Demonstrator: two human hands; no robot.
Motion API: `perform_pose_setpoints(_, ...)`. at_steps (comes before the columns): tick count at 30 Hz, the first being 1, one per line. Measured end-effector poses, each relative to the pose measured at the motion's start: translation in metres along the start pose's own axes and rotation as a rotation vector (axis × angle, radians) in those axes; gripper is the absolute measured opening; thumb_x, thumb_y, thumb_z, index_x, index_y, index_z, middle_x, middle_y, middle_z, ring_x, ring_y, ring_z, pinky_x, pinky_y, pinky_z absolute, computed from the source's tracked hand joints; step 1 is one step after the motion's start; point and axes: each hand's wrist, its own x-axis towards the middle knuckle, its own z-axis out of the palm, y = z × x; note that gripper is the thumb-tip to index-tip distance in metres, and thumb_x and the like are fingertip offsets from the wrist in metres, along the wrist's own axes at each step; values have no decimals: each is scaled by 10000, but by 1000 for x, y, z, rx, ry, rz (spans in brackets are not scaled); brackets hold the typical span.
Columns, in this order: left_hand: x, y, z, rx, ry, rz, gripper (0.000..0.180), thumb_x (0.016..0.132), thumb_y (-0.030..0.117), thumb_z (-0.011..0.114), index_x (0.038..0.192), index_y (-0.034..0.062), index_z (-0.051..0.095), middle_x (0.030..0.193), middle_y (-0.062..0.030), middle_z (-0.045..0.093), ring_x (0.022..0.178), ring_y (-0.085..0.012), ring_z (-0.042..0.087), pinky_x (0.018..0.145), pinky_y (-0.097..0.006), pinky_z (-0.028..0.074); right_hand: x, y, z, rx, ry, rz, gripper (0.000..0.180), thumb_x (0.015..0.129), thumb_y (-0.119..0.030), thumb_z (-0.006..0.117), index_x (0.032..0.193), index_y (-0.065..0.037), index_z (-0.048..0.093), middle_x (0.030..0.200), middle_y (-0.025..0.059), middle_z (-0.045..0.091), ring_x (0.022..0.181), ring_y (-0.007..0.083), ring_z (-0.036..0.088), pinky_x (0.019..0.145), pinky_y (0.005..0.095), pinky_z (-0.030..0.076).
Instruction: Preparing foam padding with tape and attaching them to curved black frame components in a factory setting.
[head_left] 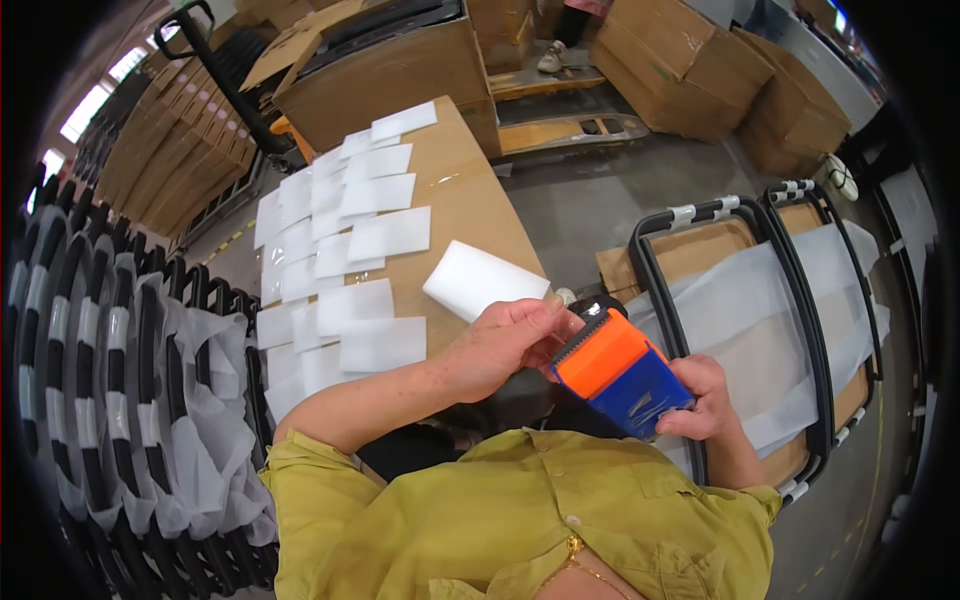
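One tape dispenser [630, 390], blue and orange — just right of and below the centre of the frame. My right hand [705, 395]: closed around its blue body. My left hand [510, 340]: thumb and fingers drawn together beside its toothed end — whether they pinch tape, I cannot tell. White foam sheets [390, 235], many, overlapping on a brown tabletop [470, 190], upper left of centre. One white block [485, 280], near my left hand. Black frames [85, 350], upright, left edge.
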Motion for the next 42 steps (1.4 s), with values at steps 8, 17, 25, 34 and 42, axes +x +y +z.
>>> perform_pose_setpoints(8, -22, -12, 4, 677, 221, 356, 216, 845, 172, 540, 861, -21, 636, 711, -40, 624, 619, -76, 542, 548, -216, 441, -8, -18, 11, 40, -78, 148, 357, 640, -237, 737, 784, 43, 571, 588, 72, 549, 471, 121, 490, 447, 232, 379)
perform_pose_setpoints(17, -30, -23, 2, 452, 352, 250, 146, 799, 93, 581, 867, -30, 620, 702, -44, 621, 609, -78, 540, 566, -221, 455, -6, -25, 21, 78, -110, 269, 327, 673, -210, 709, 841, 42, 585, 623, 53, 571, 513, 76, 481, 475, 210, 389)
perform_pose_setpoints(25, -30, -31, -14, 769, 387, 575, 133, 810, 107, 595, 843, -20, 615, 728, -1, 606, 677, -58, 540, 597, -193, 447, 2, -27, 28, 113, -100, 344, 327, 694, -218, 699, 849, 45, 581, 619, 32, 563, 535, 59, 476, 491, 200, 390)
perform_pose_setpoints(34, -14, -8, -56, 556, 542, 400, 157, 785, 132, 608, 783, -23, 631, 633, -11, 590, 573, -46, 521, 520, -189, 418, -11, -13, 9, 203, -56, 596, 313, 703, -223, 684, 878, 21, 596, 726, 18, 575, 644, 49, 484, 575, 205, 407)
perform_pose_setpoints(42, 14, -9, -105, 1362, 920, 672, 154, 745, 222, 646, 813, 86, 666, 1005, -99, 591, 728, -192, 595, 656, -288, 466, 36, -3, 12, 70, -72, 650, 300, 713, -244, 665, 823, 27, 601, 695, 19, 570, 647, 61, 490, 582, 219, 411)
